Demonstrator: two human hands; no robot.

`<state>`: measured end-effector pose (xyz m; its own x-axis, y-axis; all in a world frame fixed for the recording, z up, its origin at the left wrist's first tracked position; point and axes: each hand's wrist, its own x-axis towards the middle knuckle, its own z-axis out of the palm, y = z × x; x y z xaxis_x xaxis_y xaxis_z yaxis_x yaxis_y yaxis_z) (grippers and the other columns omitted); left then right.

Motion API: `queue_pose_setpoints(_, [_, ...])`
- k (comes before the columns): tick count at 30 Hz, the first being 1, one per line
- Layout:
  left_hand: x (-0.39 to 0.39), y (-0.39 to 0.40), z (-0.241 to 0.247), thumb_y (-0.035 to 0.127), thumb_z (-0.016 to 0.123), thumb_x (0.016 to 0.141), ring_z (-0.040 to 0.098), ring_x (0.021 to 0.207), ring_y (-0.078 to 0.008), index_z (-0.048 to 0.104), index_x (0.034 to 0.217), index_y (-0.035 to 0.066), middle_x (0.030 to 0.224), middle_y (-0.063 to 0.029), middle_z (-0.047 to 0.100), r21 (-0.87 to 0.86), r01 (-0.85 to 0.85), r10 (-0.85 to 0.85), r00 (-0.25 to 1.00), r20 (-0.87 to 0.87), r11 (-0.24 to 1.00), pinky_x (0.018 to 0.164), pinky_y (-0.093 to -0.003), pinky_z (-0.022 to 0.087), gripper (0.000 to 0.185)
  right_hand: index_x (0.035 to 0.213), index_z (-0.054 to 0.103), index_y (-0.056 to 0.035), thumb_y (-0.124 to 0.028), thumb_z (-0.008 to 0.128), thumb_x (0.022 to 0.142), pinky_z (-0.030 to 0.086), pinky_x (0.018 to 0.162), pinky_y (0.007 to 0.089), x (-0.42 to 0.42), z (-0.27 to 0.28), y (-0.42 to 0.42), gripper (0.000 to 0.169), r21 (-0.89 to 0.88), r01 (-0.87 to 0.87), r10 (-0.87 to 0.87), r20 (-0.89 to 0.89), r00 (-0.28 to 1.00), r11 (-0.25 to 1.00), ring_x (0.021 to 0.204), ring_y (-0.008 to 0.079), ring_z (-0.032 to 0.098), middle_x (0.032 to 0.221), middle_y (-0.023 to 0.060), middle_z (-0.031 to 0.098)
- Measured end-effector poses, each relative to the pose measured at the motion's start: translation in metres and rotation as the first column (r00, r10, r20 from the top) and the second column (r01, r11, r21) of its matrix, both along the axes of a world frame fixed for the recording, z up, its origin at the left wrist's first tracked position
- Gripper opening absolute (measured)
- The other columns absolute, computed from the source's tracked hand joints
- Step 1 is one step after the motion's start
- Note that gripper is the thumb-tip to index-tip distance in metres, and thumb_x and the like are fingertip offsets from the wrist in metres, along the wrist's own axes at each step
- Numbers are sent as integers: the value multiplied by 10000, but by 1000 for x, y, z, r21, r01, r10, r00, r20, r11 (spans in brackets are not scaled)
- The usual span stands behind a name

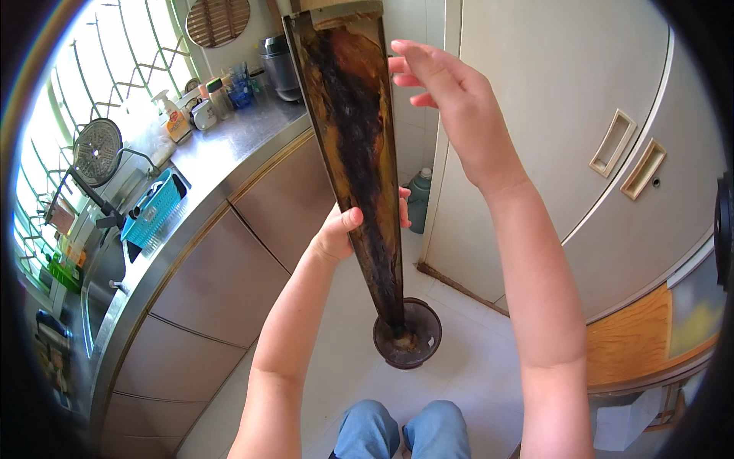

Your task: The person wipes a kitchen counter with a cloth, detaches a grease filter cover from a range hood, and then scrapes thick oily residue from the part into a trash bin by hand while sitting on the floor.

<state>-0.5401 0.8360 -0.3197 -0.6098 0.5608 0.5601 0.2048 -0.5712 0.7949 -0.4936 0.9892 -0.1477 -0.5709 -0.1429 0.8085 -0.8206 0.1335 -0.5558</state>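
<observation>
My left hand (338, 229) grips a long, narrow metal tray (350, 143), perhaps a range hood's grease tray, around its lower half, with the thumb over the left edge and the fingers beyond the right edge. Dark brown and black grease (358, 126) coats the tray's inside. It tilts steeply, its lower end reaching into a round dark bin (433, 318) on the floor. Some brownish residue (406, 341) lies inside that bin. Beside the tray's upper right edge is my right hand (453, 92), fingers apart and holding nothing; whether a fingertip touches the edge I cannot tell.
Along the left runs a steel counter (229, 155) with a pump bottle (174, 120), a blue basket (152, 209) and a sink (109, 264). A pale cabinet (545, 115) stands to the right, near a greenish jug (420, 198). My knees (370, 427) show below the bin.
</observation>
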Motion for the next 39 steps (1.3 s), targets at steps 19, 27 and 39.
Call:
queue_pose_setpoints(19, [-9,-1,-18,641,738,662,594,940,-231,510,1257,-48,970,-133,620,33,-41,40,999,26,999,789,-343,479,938,736,696,-115,-155,745,730,440,765,348,-31,-10,-31,63,-132,793,-446,-875,190,595,790,195,539,769,-4,554])
queue_pose_setpoints(27, [-11,-7,-25,683,698,698,608,961,-264,481,1286,-41,1010,-150,617,45,10,-10,1000,-2,999,813,-374,489,958,749,682,-99,-191,707,773,468,828,363,-3,-29,-26,99,38,686,-434,-749,500,726,862,229,580,815,31,611])
queue_pose_setpoints(39, [10,0,-23,624,688,751,620,879,-221,533,1228,-45,933,-125,641,67,-73,73,997,-5,995,750,-354,498,837,809,720,-98,-392,725,763,474,790,394,5,-25,-58,298,-125,756,-590,-710,384,643,847,253,634,847,62,660])
